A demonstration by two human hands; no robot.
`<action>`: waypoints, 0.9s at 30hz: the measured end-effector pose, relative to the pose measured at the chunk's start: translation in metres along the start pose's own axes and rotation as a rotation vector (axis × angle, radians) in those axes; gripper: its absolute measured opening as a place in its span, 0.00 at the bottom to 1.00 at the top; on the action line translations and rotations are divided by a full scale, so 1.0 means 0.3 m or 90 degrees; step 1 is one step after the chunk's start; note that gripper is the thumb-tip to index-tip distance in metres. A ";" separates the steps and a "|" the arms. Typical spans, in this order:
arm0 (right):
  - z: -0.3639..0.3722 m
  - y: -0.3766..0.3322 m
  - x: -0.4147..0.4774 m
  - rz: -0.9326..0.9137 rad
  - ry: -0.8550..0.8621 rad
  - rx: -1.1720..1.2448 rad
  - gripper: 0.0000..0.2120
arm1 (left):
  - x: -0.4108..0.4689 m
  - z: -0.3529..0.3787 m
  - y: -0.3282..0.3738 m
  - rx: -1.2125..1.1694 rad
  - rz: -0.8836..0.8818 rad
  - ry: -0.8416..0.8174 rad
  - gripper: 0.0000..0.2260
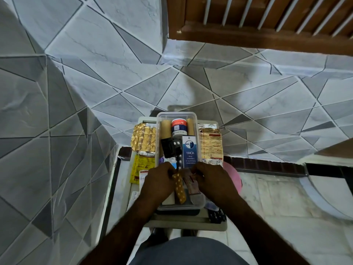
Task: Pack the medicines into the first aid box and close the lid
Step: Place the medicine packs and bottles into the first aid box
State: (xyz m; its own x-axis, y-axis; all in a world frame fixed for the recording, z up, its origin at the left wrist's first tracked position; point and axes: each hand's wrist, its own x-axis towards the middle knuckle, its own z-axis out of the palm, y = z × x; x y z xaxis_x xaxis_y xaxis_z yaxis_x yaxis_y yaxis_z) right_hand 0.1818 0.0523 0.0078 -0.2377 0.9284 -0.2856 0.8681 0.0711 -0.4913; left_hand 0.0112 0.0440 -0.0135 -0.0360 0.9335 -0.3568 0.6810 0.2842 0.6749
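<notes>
Now both hands grip strips over the box [176,114]: left hand [159,180] pinches the gold strip [179,189], right hand [214,181] the pink strip [192,185], between their fingertips.

Both bare forearms reach forward, converging. The left hand [159,181] and the right hand [214,181] sit knuckles-up, close together, fingers curled in a pinch.

We see a small pale table [191,224] carrying the clear box [196,119] at its centre, gold foil strips [143,138] at ten o'clock, a yellow packet [140,166] at nine, an orange-printed strip [212,146] at two.
</notes>
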 end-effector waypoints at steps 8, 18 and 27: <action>0.050 -0.015 0.024 -0.068 0.022 -0.168 0.14 | 0.000 0.057 -0.020 0.105 0.032 0.028 0.09; 0.080 -0.008 0.014 -0.106 0.049 -0.193 0.10 | -0.012 0.084 -0.024 0.149 0.039 0.015 0.10; -0.079 0.164 0.027 0.088 0.135 0.130 0.01 | -0.029 -0.143 -0.061 -0.223 -0.060 0.143 0.04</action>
State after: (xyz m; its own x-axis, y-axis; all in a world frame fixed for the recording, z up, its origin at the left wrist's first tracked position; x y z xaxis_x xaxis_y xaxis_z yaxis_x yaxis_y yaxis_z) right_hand 0.2331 0.0721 0.0008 -0.0089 0.9811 -0.1935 0.7751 -0.1155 -0.6212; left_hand -0.0323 0.0401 0.0051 -0.2711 0.9132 -0.3043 0.3795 0.3919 0.8381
